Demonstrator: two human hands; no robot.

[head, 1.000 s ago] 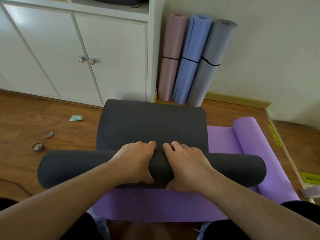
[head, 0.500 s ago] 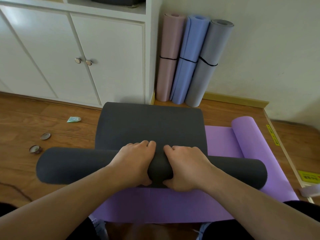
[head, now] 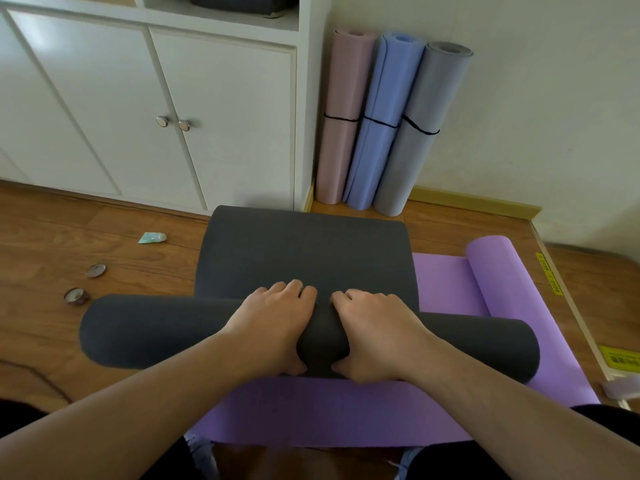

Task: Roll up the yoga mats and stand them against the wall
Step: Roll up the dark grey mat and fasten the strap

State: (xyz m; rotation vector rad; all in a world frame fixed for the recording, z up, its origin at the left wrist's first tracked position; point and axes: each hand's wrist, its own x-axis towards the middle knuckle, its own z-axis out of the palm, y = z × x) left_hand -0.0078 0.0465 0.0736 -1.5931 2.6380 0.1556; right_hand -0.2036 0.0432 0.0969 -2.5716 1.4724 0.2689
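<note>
Gripping dark grey mat (head: 156, 332) roll, axis L-R, both hands: left hand (head: 273, 323), right hand (head: 375, 332).

- The dark mat (head: 304, 251) lies on the floor, partly rolled: its near end is a thick roll lying crosswise, and its flat part runs away toward the cabinet.
- The purple mat (head: 346, 410) lies flat under the dark one, with its right end rolled up.
- The pink mat (head: 341, 116), blue mat (head: 382, 123) and grey mat (head: 420, 129) stand rolled against the wall, side by side, each with a black band round it.
</note>
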